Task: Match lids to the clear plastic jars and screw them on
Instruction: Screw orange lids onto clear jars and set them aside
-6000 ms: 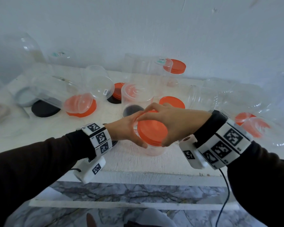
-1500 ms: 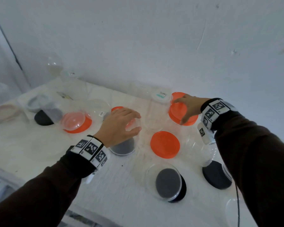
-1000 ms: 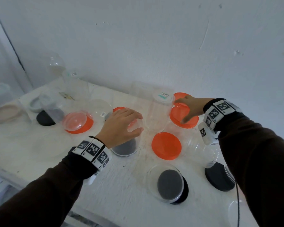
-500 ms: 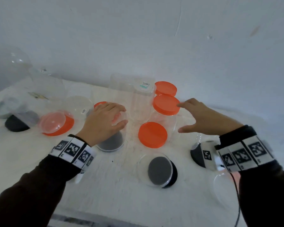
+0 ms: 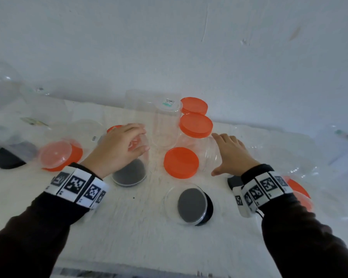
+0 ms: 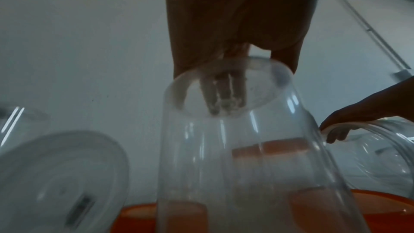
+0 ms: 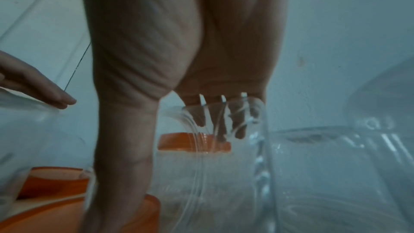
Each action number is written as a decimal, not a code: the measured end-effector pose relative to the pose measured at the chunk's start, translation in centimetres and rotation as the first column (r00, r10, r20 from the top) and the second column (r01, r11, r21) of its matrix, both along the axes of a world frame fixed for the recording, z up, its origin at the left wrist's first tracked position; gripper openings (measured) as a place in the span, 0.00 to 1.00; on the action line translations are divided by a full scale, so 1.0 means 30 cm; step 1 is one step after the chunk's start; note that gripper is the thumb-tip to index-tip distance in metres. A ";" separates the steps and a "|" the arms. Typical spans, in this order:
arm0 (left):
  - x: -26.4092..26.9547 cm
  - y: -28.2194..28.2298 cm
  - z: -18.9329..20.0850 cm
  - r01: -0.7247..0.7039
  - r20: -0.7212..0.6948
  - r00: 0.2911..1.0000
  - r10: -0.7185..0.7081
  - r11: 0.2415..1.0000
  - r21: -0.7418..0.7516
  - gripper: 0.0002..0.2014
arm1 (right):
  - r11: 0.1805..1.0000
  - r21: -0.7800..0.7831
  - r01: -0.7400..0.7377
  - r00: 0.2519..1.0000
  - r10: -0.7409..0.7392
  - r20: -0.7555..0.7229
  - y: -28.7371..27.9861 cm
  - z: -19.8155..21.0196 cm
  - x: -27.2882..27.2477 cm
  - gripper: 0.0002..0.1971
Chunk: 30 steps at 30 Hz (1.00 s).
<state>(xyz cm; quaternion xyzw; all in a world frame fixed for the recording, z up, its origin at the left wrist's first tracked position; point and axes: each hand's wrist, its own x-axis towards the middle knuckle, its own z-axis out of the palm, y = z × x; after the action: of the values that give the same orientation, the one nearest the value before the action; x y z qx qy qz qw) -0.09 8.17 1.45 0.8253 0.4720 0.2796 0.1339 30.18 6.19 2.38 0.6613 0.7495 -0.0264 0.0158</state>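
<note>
Head view: the right hand [image 5: 232,155] has come off the orange lid [image 5: 195,125] it was turning a second ago, and that lid now sits on its clear jar [image 5: 197,151] by the wall, so that pair looks finished. The hand now lies open, fingers spread against the side of a jar lying beside it. The left hand [image 5: 119,148] still rests on the upturned jar [image 5: 132,167] over a black lid, as before. A second capped jar [image 5: 181,163] stands in front

Left wrist view: straight fingers [image 6: 220,95] press flat on that jar's base, not curled round it

Right wrist view: fingertips [image 7: 218,121] touch a clear ribbed rim; whether they grip it I cannot tell
</note>
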 end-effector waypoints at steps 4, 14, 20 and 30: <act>0.079 -0.074 0.073 0.076 0.037 0.995 -0.091 0.954 0.291 0.23 | 0.997 0.082 0.009 0.996 -0.002 -0.087 -0.042 0.028 0.007 0.55; 0.369 -0.027 -0.064 0.237 -0.164 0.954 -0.253 0.965 -0.108 0.25 | 0.895 0.373 0.243 0.916 -0.085 -0.392 -0.192 0.106 0.052 0.54; 0.423 0.087 -0.135 0.204 -0.393 0.858 -0.329 0.922 -0.328 0.36 | 0.872 0.350 0.343 0.820 -0.096 -0.564 -0.249 0.088 0.066 0.54; 0.448 0.086 -0.137 0.092 -0.542 0.797 -0.267 0.940 -0.328 0.40 | 0.924 0.225 0.308 0.744 -0.086 -0.663 -0.326 0.023 0.068 0.52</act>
<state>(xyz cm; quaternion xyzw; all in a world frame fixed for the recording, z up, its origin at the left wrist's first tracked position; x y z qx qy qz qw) 13.34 10.75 -2.65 0.8841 0.4441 -0.0699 0.1276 32.23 -3.58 3.07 0.6820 0.6279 -0.1300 -0.3516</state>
